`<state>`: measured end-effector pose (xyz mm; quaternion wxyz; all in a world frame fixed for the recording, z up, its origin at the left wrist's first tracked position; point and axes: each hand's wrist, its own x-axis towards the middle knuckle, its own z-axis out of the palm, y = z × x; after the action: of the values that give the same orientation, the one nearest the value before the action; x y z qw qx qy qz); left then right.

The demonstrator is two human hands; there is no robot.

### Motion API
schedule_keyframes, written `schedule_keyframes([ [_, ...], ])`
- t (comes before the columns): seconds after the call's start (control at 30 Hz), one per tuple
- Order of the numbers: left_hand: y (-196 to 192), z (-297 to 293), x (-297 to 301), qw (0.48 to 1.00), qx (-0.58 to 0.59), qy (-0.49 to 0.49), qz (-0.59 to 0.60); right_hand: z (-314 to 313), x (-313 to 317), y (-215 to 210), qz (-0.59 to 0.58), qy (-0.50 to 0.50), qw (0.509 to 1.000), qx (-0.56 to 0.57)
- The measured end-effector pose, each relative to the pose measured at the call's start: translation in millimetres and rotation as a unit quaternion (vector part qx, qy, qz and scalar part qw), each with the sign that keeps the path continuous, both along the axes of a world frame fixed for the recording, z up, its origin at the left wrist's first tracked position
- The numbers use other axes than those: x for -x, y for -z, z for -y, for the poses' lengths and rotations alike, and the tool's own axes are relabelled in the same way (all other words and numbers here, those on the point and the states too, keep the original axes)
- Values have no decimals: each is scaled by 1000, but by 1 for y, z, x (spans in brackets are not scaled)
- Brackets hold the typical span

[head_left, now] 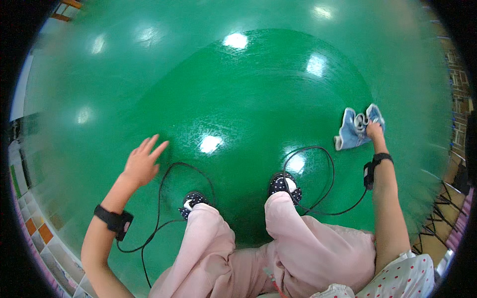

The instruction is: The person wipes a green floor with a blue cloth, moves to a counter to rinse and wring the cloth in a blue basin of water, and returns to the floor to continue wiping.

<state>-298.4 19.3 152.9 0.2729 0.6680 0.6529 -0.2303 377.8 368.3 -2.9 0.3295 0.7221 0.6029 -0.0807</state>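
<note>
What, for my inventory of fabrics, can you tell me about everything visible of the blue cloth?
The blue cloth looks like denim, mid-blue and unevenly faded, with whitish edges. It lies crumpled on the shiny green floor, at the right of the view. Two corners point away from the person, with pale curled folds between them; another pale edge curls at the lower left. The right hand touches its right part; whether it grips or presses is unclear.

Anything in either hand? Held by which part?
Right hand is on the blue cloth, at its right side; gripped or just pressed, can't tell. Left hand is open, holding nothing.
</note>
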Motion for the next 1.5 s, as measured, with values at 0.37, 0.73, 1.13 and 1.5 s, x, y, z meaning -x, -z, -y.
schedule_keyframes([
  [0.37, 48, 45, 68, 956, -205, -208, 29, 30, 189, -68, -258, -351, 871, -229],
  [0.73, 29, 18, 53, 962, -65, -265, 10, 168, 483, -60, -491, -766, 413, 37],
  [1.13, 48, 65, 50, 942, -191, -273, 42, 137, 646, -53, -425, -656, 615, -101],
  [1.5, 60, 75, 53, 941, -175, -289, 10, -35, 569, -41, -272, -349, 856, -267],
])
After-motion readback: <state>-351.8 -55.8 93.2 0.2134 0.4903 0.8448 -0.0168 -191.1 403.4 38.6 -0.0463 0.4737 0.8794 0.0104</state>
